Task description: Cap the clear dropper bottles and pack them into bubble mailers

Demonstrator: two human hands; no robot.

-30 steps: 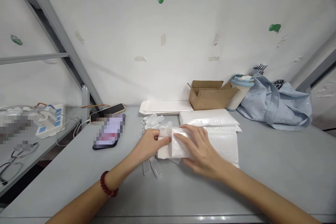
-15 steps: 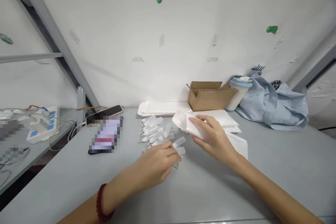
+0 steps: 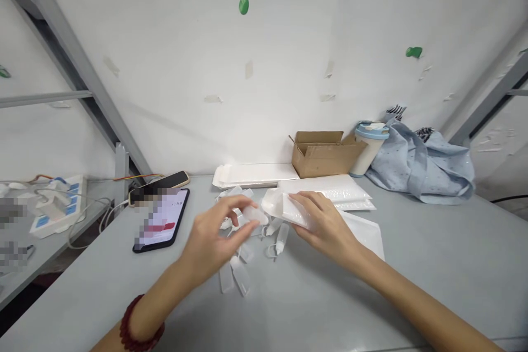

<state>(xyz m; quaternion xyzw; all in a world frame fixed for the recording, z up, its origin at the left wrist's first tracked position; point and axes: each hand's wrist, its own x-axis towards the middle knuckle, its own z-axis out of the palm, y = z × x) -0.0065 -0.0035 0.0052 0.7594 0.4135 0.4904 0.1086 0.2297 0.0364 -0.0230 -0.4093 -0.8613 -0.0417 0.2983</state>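
Note:
My left hand (image 3: 214, 239) pinches a small translucent plastic bottle (image 3: 253, 214) between thumb and fingers, close to the open end of a white padded mailer (image 3: 291, 210). That mailer is gripped by my right hand (image 3: 328, 225), its mouth turned left toward the bottle. Under and around my left hand lie several more small bottles with white caps and cord loops, partly hidden by the fingers. One loose bottle (image 3: 282, 239) rests below the mailer; a few others, among them a clear bottle (image 3: 240, 276), lie nearer to me.
Behind the hands are stacked white mailers (image 3: 346, 190), a flat white stack (image 3: 256, 174), an open cardboard box (image 3: 324, 160), a lidded cup (image 3: 367, 151) and a blue cloth bag (image 3: 424, 168). At left lie a lit phone (image 3: 163, 220), a dark phone (image 3: 160, 188) and a power strip (image 3: 61, 206).
My left hand has risen from the bottles and now holds one by the mailer's mouth. Some bottles are spread closer to me. My right hand still holds the mailer; the view has shifted slightly.

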